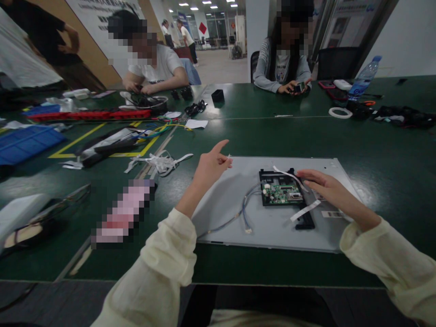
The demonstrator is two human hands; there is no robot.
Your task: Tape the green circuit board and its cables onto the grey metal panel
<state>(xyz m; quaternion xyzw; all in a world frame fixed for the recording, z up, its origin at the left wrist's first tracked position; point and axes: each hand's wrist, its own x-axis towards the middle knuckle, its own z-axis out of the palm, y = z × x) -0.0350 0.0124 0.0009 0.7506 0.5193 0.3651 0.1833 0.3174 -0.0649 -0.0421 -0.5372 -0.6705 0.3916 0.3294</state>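
A grey metal panel (238,195) lies flat on the green table in front of me. On it sits a black frame holding a green circuit board (281,193), with thin blue-grey wires (243,211) trailing left and white flat ribbon cables (304,210) across it. My left hand (209,165) hovers over the panel's far left corner, index finger stuck out, thumb and other fingers pinched on a tiny pale bit I cannot make out. My right hand (325,185) lies stretched flat on the panel just right of the board, fingertips touching a white ribbon.
Two seated people work across the table. White tape strips (160,162), black cables and a blue tray (23,143) lie to the left. A water bottle (366,77), a tape roll (339,112) and dark items are at the far right. A blurred pink object (121,213) lies near left.
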